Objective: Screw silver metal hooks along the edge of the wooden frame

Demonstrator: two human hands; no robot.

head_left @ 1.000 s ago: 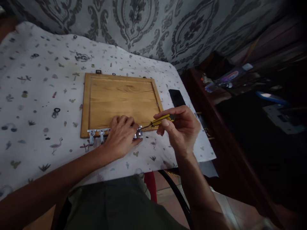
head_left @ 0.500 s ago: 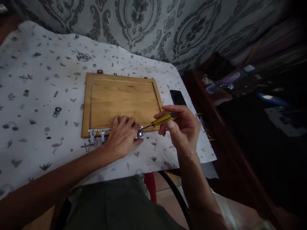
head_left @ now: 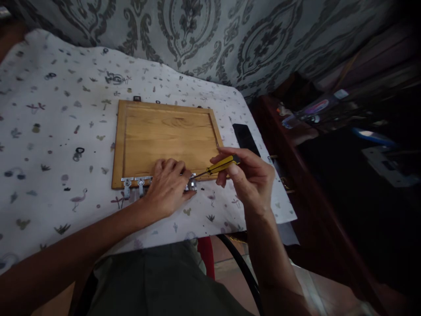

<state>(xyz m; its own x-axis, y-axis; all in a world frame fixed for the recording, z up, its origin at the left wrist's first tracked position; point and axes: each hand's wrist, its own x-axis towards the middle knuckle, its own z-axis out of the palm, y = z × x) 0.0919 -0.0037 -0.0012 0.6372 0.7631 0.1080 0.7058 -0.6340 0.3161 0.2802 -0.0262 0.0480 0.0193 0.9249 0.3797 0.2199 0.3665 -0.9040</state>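
A framed wooden panel (head_left: 167, 136), like a small cabinet door, lies flat on the table. Silvery metal hinges (head_left: 141, 185) line its near edge. Over that edge my left hand (head_left: 167, 186) is curled, fingers on the wood and thumb on the near side, gripping a metal hinge (head_left: 192, 184) that it partly covers. Between the thumb and fingers of my right hand (head_left: 251, 175) is a yellow-and-black screwdriver (head_left: 220, 166). It slants down to the left, its tip at the hinge beside my left fingers. The exact contact at the tip is too small to make out.
A white patterned cloth (head_left: 59, 153) covers the table. Right of the panel lies a dark phone-like slab (head_left: 246, 138). Beyond the table's right edge are dark red furniture (head_left: 315, 197), a plastic bottle (head_left: 315, 107) and a pale metal plate (head_left: 388, 164). A patterned curtain (head_left: 204, 39) hangs behind.
The fingers of my right hand have shifted slightly around the screwdriver handle, the upper ones a little lower. My left hand, the panel and the hinges have stayed in place.
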